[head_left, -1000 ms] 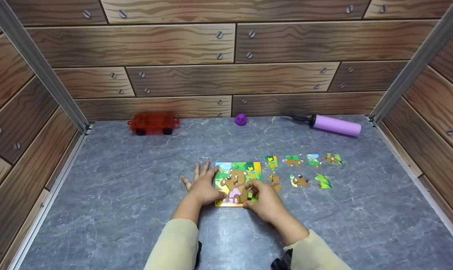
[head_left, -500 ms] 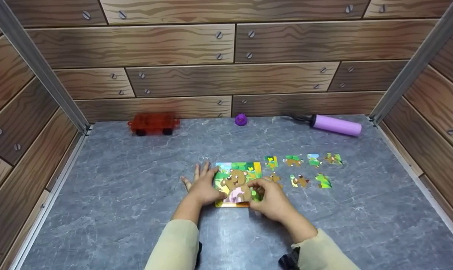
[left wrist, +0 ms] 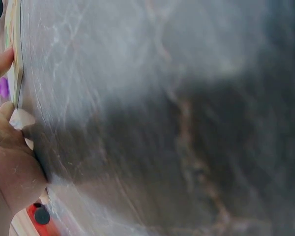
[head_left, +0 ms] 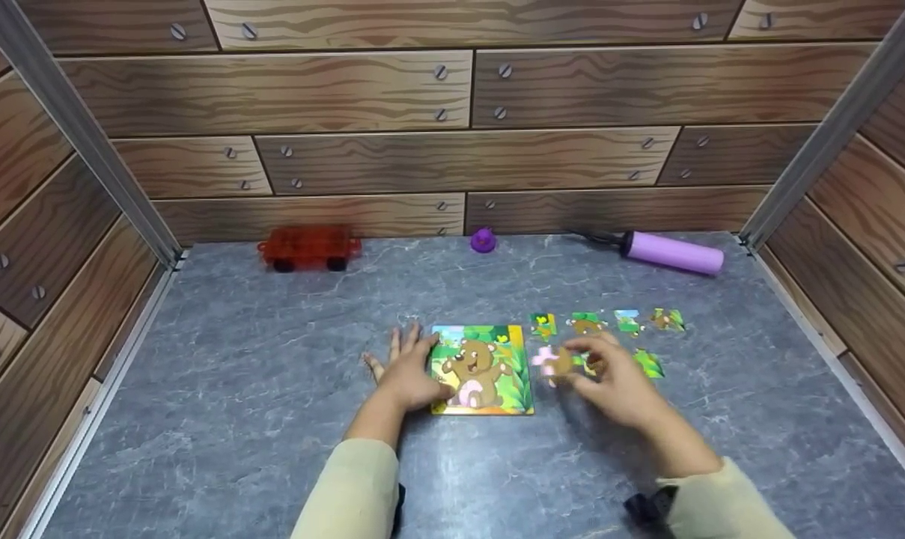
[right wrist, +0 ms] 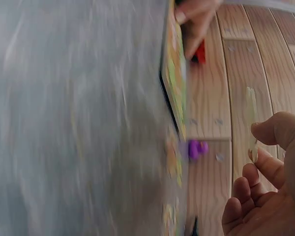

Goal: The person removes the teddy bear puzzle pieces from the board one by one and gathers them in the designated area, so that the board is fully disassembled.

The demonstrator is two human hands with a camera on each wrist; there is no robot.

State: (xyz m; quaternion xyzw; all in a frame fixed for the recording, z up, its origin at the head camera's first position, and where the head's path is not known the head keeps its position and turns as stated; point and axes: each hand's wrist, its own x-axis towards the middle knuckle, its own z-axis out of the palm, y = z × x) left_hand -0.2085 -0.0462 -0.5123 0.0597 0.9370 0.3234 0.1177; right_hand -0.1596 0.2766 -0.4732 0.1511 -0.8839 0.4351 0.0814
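Observation:
A square bear puzzle board [head_left: 510,374] lies flat on the grey table. My left hand [head_left: 407,374] rests at its left edge, fingers spread and the thumb over the lower left corner. To the right of the board, my right hand [head_left: 617,382] pinches a pink and brown puzzle piece [head_left: 553,361] between thumb and fingers, above the table. In the right wrist view that piece [right wrist: 252,123] appears edge-on. Loose puzzle pieces [head_left: 543,324] lie in two rows right of the board, and the right hand partly hides the nearer row.
Along the back wall stand a red toy wagon [head_left: 310,247], a small purple duck-like toy [head_left: 483,240] and a lilac hand pump [head_left: 675,253] with a black end. Wood-patterned walls [head_left: 347,86] enclose the table at the back and sides.
My right hand has lifted the pink and brown piece off the board's lower right part and carried it right, towards the loose pieces. The left hand has stayed in place.

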